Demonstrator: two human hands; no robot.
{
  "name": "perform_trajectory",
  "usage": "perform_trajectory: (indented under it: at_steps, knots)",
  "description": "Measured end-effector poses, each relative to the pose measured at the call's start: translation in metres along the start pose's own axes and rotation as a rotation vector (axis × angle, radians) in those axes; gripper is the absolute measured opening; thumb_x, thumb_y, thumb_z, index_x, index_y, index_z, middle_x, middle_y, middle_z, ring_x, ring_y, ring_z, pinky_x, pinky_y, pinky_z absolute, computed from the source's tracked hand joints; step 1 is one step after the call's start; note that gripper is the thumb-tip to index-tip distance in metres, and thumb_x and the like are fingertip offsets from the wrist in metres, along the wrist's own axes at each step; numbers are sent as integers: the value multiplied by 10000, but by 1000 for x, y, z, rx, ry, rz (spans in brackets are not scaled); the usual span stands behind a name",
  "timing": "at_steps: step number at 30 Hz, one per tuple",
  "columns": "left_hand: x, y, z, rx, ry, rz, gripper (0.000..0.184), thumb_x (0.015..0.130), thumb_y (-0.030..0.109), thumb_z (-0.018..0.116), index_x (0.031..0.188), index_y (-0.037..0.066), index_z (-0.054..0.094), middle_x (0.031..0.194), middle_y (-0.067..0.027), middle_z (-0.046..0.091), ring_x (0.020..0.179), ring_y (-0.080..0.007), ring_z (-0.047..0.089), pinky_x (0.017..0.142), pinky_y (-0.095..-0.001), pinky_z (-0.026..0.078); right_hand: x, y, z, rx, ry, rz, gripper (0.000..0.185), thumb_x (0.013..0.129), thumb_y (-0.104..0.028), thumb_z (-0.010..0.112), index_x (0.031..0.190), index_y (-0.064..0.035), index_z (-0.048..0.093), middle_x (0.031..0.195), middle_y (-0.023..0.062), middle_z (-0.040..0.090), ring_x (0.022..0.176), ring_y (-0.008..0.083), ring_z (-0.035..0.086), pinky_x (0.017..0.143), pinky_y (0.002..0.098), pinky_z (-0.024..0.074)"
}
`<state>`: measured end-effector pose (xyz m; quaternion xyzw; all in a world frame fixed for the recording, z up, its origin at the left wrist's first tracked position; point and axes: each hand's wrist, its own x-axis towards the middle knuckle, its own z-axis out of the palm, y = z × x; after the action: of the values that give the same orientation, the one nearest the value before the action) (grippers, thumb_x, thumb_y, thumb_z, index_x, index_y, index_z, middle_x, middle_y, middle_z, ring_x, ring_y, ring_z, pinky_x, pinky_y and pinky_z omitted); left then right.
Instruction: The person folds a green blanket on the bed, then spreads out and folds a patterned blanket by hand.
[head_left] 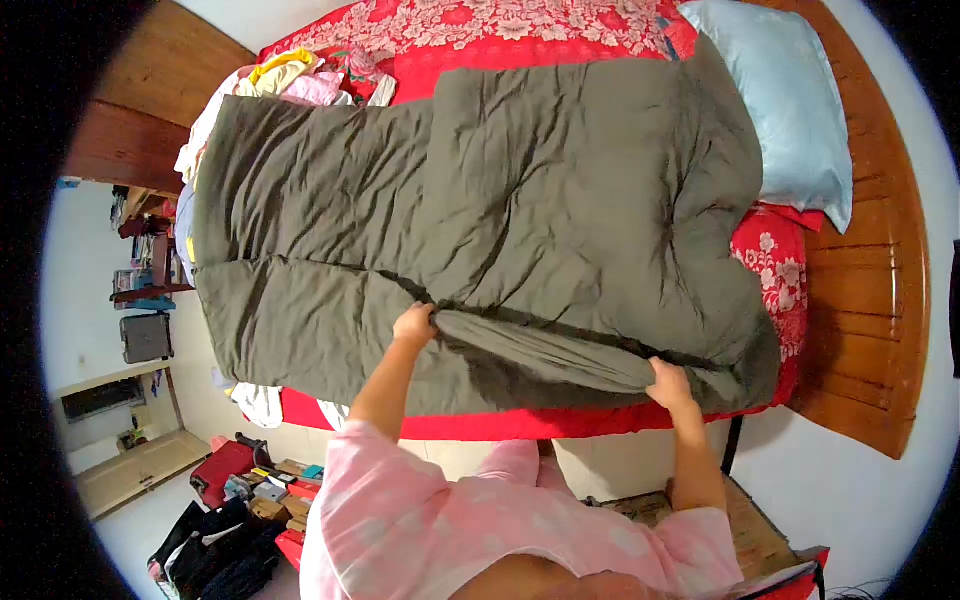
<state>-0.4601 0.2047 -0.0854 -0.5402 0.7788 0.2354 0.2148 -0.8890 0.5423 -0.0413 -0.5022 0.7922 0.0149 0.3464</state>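
A dark green quilt (590, 190) lies spread over the bed, wrinkled, with a long fold along its near side. My left hand (414, 324) is closed on the edge of that fold, near the quilt's middle. Farther right, my right hand (670, 383) grips the same edge. Between both hands the fabric is drawn into a taut, slightly raised strip. The fingertips of both hands are partly hidden in the cloth.
A light blue pillow (785, 100) rests by the wooden headboard (865, 300). Red floral bedding (560, 25) shows at the far side. Piled clothes (300, 80) lie at the far left corner. Boxes, a red bag (222, 472) and dark clothes (225, 550) sit on the floor at lower left.
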Motion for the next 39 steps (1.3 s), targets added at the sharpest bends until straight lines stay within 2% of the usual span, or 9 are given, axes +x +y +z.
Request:
perform_trajectory:
  at_steps: [3,9,12,15,17,19,30,36,39]
  knots:
    - [-31,-1,-43,-192,260,104,353,653,21,582,989,124,612,982,-121,594,933,-343,573,767,-416,470,-28,-40,-105,122,-24,38,473,633,-98,663,1087,-37,546,975,240,614,920,411,581,806,456,463]
    - [24,19,-146,-225,753,80,345,695,-45,539,1013,81,588,1020,-117,553,966,-335,555,790,-403,469,49,-78,-202,59,348,26,519,648,-97,664,1150,-49,539,1026,209,625,987,362,574,901,411,426]
    - [82,37,-141,-338,644,-71,466,713,6,581,1160,107,493,1225,-154,437,1010,-383,533,832,-432,474,144,-57,-157,-196,685,-31,566,701,-126,661,1236,-130,478,1154,123,576,1079,322,512,980,435,340]
    - [109,63,-64,-434,642,102,704,769,241,690,1371,189,329,1400,-190,279,1221,-393,394,988,-443,390,186,-61,-113,-325,541,262,577,844,-205,603,1365,-173,359,1378,93,380,1256,303,368,1064,528,229]
    - [86,90,-20,-97,268,14,718,837,480,571,1437,252,251,1521,-117,76,1382,-330,152,1090,-545,170,196,-65,-88,-284,231,408,676,897,-224,549,1458,-254,173,1506,65,182,1359,314,222,1067,591,194]
    - [60,93,30,107,115,76,684,854,582,486,1433,279,287,1539,-98,34,1403,-332,77,1077,-575,168,192,-58,-71,-188,191,451,730,887,-256,565,1467,-258,122,1525,53,129,1378,314,181,1067,591,199]
    - [56,57,138,-208,1,197,633,787,394,617,1362,242,399,1479,-69,260,1369,-264,215,1097,-514,167,22,17,-82,37,354,435,783,841,-329,617,1462,-234,149,1508,73,182,1356,301,247,1088,540,186]
    - [13,156,71,-363,114,461,598,772,273,667,1316,177,438,1363,-122,417,1260,-318,372,1043,-427,309,-79,176,-6,401,604,604,823,807,-376,654,1439,-85,214,1420,211,318,1311,330,319,1063,453,280]
    - [-29,232,37,-382,50,362,629,762,212,689,1324,153,414,1340,-144,433,1223,-337,403,1020,-400,346,-93,249,31,530,596,789,851,806,-411,652,1428,-27,216,1384,263,351,1302,340,335,1057,396,297]
